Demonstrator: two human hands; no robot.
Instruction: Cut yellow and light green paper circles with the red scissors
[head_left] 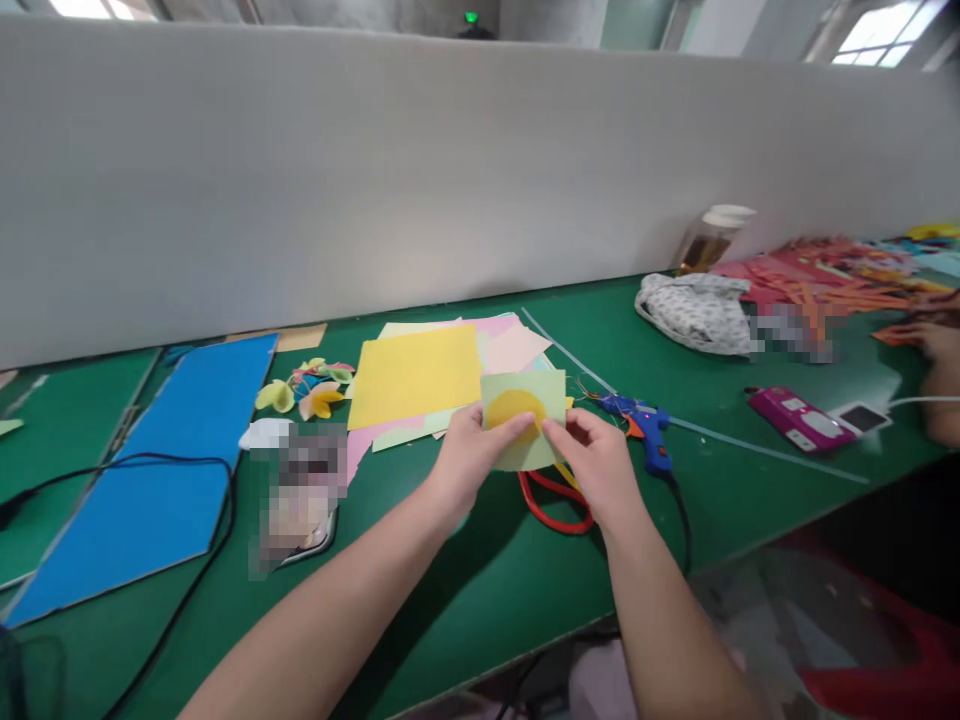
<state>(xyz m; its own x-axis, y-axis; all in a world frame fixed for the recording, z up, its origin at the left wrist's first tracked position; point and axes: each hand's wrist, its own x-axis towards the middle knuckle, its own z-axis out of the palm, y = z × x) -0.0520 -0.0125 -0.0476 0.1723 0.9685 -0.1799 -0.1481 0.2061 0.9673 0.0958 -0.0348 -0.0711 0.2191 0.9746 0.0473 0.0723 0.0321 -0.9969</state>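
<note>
Wall [337, 180]: pale and upright along the far edge, seemingly there to close off the table's back.
Table [525, 580]: green, with the near middle under the hands bare, which probably leaves the arms room to work.
Blue board [172, 510]: flat at the left, a black cord lying across it; perhaps put there to be out of the way.
Yellow sheet [416, 375]: on top of a loose paper pile, far of the left hand, likely so that it can be reached without leaning.
Cloth bag [694, 315]: far right, near the wall, well apart from the hands.
Left hand [465, 455]: pinching the green paper's left side, thumb across the front, apparently to keep it flat.
Right hand [604, 470]: thumb and fingers closed on the right side, seemingly to steady it from there.
Glue gun [658, 440]: right of the right hand, handle towards the near side, probably for an easy grab.
Red loop [559, 525]: below the paper, perhaps a scissors handle; the rest is hidden.
Green paper [551, 390]: raised between both hands, its front tipped to the person, presumably for a clear view.
Yellow round piece [510, 408]: against that front, partly under the left thumb, which seems to press it there.
</note>
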